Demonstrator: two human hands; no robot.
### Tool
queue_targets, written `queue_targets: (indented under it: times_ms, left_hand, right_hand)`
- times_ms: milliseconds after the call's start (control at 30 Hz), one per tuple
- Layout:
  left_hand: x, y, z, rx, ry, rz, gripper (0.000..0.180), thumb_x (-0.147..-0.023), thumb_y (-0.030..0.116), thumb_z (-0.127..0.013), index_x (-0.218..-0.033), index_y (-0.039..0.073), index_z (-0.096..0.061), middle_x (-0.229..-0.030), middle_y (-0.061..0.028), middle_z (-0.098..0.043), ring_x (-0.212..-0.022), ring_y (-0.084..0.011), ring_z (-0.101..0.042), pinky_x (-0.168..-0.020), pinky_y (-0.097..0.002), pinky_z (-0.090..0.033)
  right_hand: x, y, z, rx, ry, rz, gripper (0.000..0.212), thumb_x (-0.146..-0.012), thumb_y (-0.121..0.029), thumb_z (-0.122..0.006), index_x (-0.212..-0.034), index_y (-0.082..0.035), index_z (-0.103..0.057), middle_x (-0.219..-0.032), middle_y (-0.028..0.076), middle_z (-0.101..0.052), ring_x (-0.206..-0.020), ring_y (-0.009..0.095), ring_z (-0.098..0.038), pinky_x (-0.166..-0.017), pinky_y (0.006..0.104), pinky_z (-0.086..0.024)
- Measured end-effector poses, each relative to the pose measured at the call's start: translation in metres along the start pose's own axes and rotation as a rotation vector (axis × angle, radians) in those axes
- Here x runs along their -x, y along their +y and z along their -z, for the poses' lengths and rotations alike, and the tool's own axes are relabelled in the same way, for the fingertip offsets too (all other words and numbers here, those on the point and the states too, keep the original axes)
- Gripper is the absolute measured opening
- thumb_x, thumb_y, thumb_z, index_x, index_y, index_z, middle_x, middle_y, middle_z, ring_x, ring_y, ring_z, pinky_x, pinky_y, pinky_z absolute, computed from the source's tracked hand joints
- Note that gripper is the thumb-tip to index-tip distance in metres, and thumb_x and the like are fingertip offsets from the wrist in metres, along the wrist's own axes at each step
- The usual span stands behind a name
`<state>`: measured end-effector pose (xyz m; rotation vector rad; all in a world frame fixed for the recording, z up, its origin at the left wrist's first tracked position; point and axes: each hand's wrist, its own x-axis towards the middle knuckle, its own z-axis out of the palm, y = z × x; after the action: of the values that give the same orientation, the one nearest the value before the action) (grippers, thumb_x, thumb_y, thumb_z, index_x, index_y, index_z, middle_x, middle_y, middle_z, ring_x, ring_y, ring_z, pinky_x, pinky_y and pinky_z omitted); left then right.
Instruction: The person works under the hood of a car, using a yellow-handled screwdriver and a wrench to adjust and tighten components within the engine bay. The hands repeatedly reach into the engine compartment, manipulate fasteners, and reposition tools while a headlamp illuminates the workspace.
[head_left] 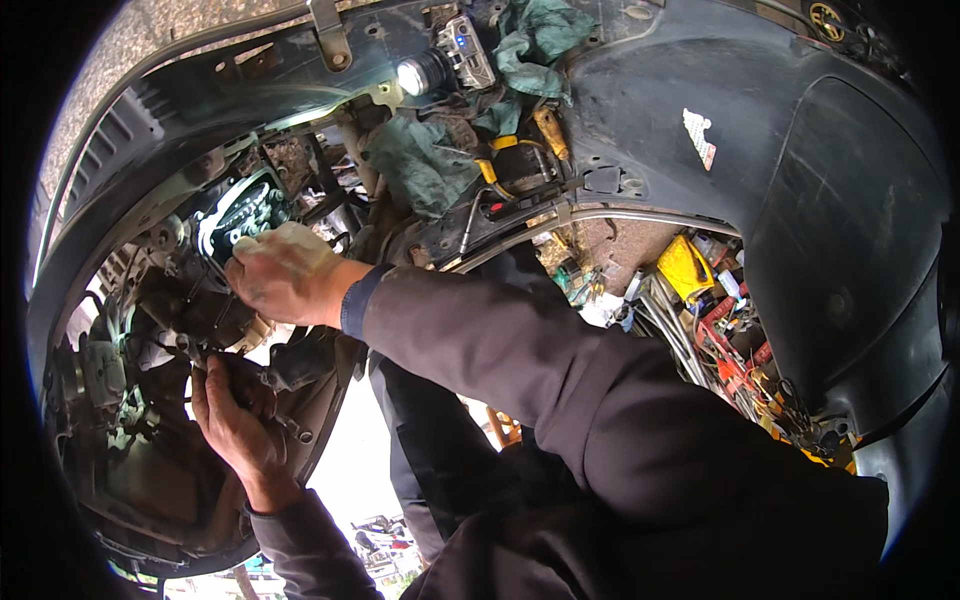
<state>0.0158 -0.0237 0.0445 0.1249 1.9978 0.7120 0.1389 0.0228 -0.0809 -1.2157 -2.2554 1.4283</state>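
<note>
Below-left of the lamp, the right hand is nearly closed; farther below, the left hand half-curls at a metal part; any grip unclear.

The right arm crosses from the lower right toward the upper left, its sleeve dark and the blue cuff ending at the wrist. The right hand is curled, knuckles forward and back of the hand facing up; its fingertips are hidden. The left forearm rises from the lower edge, angled up and to the left. The left hand sits below the right, apart from it, its fingers pointing upward and fairly straight.
</note>
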Motion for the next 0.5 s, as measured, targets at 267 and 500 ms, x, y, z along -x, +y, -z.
queue_targets:
  times_ms: [267, 500]
  left_hand:
    - [-0.003, -0.003, 0.006, 0.011, -0.059, 0.007, 0.016, -0.100, 0.025, -0.053, -0.097, 0.009, -0.055, -0.062, 0.0040, -0.038, -0.047, -0.0059, -0.032, -0.042, -0.0223, -0.027]
    - [0.000, 0.000, 0.004, -0.002, -0.150, -0.011, 0.017, -0.101, 0.019, -0.049, -0.089, 0.008, -0.051, -0.058, 0.0016, -0.042, -0.043, -0.0078, -0.035, -0.039, -0.0234, -0.029]
  right_hand:
    - [0.001, 0.006, -0.015, 0.031, 0.114, 0.075, 0.016, -0.090, -0.017, -0.052, -0.091, -0.006, -0.063, -0.090, 0.011, -0.064, -0.082, 0.029, -0.067, -0.066, 0.0409, -0.054]
    - [-0.003, 0.003, -0.012, 0.002, 0.052, -0.001, 0.013, -0.087, -0.016, -0.052, -0.089, -0.007, -0.061, -0.089, 0.012, -0.064, -0.080, 0.030, -0.068, -0.064, 0.0413, -0.053]
